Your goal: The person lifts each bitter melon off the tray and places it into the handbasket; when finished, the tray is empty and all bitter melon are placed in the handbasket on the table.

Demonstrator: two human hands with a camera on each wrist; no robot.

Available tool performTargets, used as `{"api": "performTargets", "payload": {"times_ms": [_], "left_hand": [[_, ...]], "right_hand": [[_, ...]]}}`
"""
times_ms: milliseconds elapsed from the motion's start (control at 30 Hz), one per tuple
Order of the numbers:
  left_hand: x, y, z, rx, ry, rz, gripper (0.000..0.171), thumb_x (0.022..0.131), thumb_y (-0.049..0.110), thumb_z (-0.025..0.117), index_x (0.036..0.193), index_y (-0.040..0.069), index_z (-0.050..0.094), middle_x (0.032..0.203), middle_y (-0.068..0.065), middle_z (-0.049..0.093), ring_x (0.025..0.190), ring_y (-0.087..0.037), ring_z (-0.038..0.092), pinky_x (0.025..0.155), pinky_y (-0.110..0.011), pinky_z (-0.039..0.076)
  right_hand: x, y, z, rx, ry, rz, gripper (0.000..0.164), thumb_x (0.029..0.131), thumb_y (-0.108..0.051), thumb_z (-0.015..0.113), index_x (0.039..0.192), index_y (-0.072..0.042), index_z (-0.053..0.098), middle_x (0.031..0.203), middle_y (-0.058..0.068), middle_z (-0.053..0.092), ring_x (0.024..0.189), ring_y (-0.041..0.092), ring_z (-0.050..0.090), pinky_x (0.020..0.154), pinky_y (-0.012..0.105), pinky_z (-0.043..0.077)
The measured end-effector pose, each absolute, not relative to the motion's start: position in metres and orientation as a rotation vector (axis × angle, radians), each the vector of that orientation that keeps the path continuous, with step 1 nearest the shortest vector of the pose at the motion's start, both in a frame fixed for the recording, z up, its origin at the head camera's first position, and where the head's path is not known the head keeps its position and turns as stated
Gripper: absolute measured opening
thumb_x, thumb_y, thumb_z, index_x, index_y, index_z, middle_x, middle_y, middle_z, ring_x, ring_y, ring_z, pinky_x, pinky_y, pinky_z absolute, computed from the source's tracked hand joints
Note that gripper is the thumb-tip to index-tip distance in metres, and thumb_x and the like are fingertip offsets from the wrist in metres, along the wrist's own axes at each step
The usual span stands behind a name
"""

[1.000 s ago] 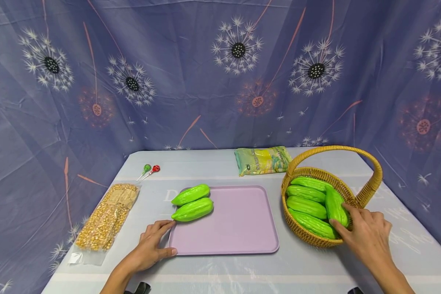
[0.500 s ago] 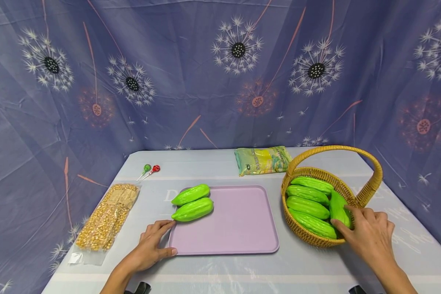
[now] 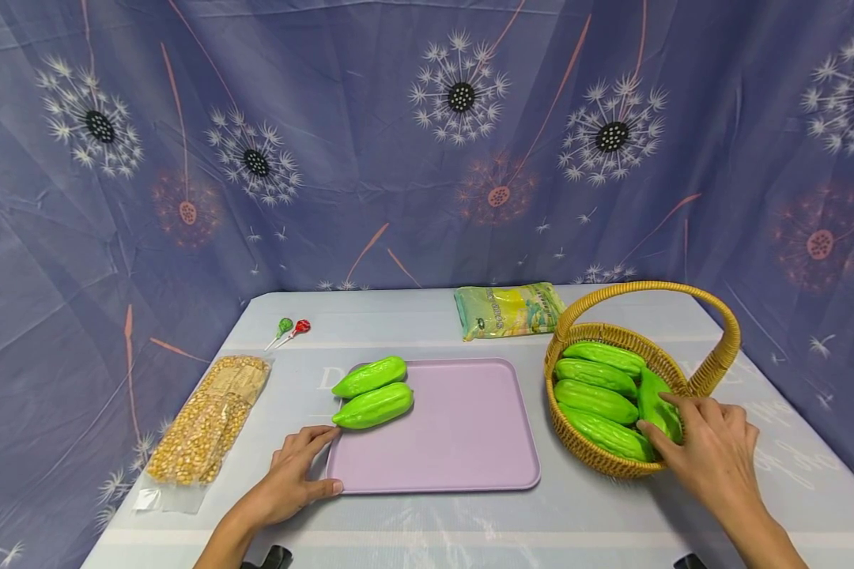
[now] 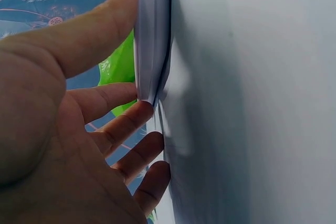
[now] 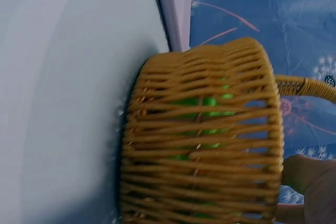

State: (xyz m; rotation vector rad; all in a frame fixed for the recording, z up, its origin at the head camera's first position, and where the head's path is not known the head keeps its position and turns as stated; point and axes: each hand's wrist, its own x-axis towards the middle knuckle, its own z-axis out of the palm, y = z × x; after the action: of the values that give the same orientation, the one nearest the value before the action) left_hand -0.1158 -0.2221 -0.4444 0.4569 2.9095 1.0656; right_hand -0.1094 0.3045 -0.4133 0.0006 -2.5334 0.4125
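Lower right of frame: your right hand (image 3: 713,452) appears clamped on the crosswise green gourd (image 3: 656,401) inside the basket (image 3: 578,447), contact partly hidden. Lower left: your left hand (image 3: 296,477), grip apart, touches the tray (image 3: 455,431), presumably steadying it.

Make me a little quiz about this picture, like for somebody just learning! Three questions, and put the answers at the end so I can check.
1. How many green vegetables lie on the purple tray?

2. True or false: the left hand is holding a lollipop.

3. What does the right hand pinch in the basket?
A) a bag of corn
B) a green vegetable
C) a spoon

Key:
1. Two.
2. False; it touches the edge of the tray.
3. B.
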Motion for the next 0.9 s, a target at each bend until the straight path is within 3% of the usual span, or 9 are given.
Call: {"api": "performTargets", "payload": {"times_ms": [533,767,900], "left_hand": [[-0.118,-0.223,-0.443,0.422,2.863,1.026,0.074,0.073,0.035,0.078,0.135,0.006,0.05,0.134,-0.007,0.047,0.12,-0.025,0.036,0.086,-0.038,0.024],[-0.117,-0.223,-0.443,0.43,2.867,1.024,0.075,0.073,0.036,0.077,0.135,0.006,0.05,0.134,-0.007,0.047,0.12,-0.024,0.036,0.084,-0.036,0.025],[-0.117,-0.223,-0.443,0.434,2.872,1.015,0.075,0.073,0.038,0.077,0.136,0.006,0.05,0.134,-0.007,0.047,0.12,-0.025,0.037,0.084,-0.034,0.025]], "right_hand": [[-0.112,0.268,-0.399,0.256,-2.368,0.503,0.053,0.064,-0.026,0.082,0.108,-0.003,0.064,0.103,0.022,0.061,0.092,0.04,0.045,0.073,0.052,0.024],[-0.116,0.249,-0.395,0.363,-2.333,0.536,0.056,0.06,-0.021,0.082,0.109,-0.002,0.064,0.103,0.019,0.062,0.091,0.036,0.046,0.07,0.041,0.024],[-0.119,0.237,-0.393,0.414,-2.33,0.563,0.056,0.059,-0.019,0.082,0.109,-0.003,0.064,0.103,0.018,0.062,0.093,0.036,0.046,0.074,0.041,0.025]]}}
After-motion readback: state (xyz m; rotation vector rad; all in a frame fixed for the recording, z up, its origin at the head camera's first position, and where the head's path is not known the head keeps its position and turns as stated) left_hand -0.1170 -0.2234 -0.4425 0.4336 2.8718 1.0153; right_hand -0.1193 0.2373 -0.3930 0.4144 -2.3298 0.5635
